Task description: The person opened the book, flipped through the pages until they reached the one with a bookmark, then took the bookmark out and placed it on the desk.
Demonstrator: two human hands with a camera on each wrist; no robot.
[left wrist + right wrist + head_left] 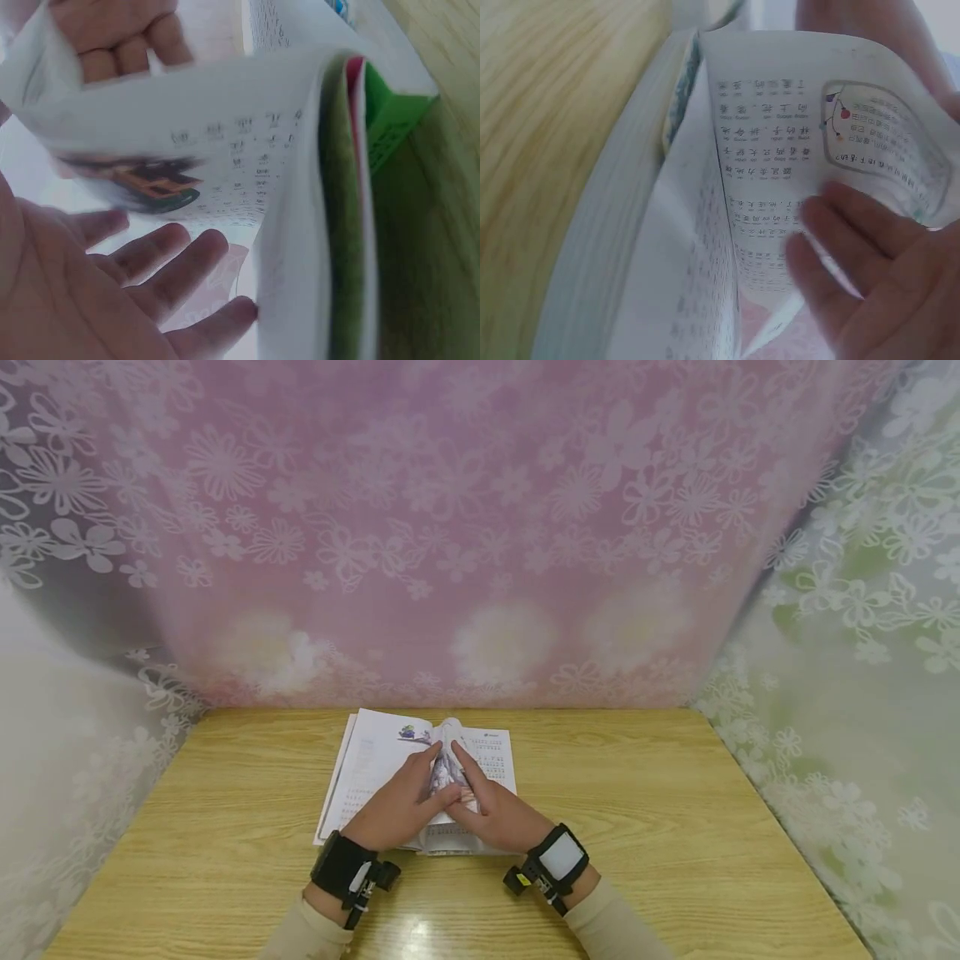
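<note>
Head view: a book [378, 768] lies open on the wooden surface [637, 785], the left hand [399, 803] and right hand [508, 814] flanking a raised page [446, 770]. Left wrist view: fingers [182, 276] spread loosely beside the curling page, apparently light, limp and easily creased. Right wrist view: fingers [861, 226] slightly parted, any thumb pinch unclear, by a sheet probably best taken at its free edge.

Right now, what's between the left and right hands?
A raised page of the open book, between the left hand and right hand; the left wrist view shows it best.
</note>
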